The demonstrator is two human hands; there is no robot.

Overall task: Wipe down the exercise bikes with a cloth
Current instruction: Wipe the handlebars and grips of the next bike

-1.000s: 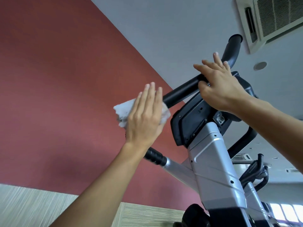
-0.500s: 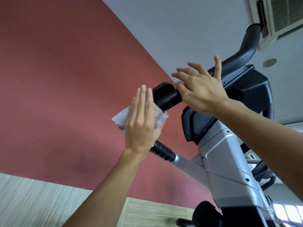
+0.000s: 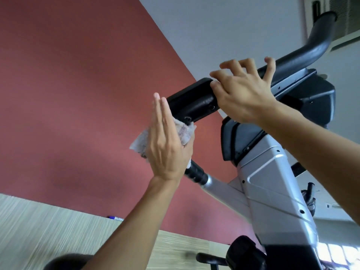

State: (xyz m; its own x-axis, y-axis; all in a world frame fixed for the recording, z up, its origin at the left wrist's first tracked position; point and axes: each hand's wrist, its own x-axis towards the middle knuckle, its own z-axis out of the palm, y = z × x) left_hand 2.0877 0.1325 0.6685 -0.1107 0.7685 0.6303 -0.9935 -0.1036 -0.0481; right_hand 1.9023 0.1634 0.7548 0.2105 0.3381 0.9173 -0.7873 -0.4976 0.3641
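The left hand (image 3: pixel 165 145), fingers straight, presses the cloth (image 3: pixel 183 133) flat against the bike's (image 3: pixel 272 188) lower grip at seven o'clock of the handlebar (image 3: pixel 192 102), probably to wipe it, while the right hand (image 3: pixel 243 90), fingers spread, steadies the bar.

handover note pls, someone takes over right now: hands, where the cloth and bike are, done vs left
Left hand: fingers straight, palm pressing the cloth against the near end of the black handlebar.
Right hand: fingers spread, resting on top of the handlebar next to the console, likely steadying it.
Exercise bike: seen from below; silver column, lower side grip just under the left hand.
Done: cannot tell from this view which parts are already clean.
Left: finish this handlebar end, then probably the upper bar, console, column and lower grip; another bike shows behind.
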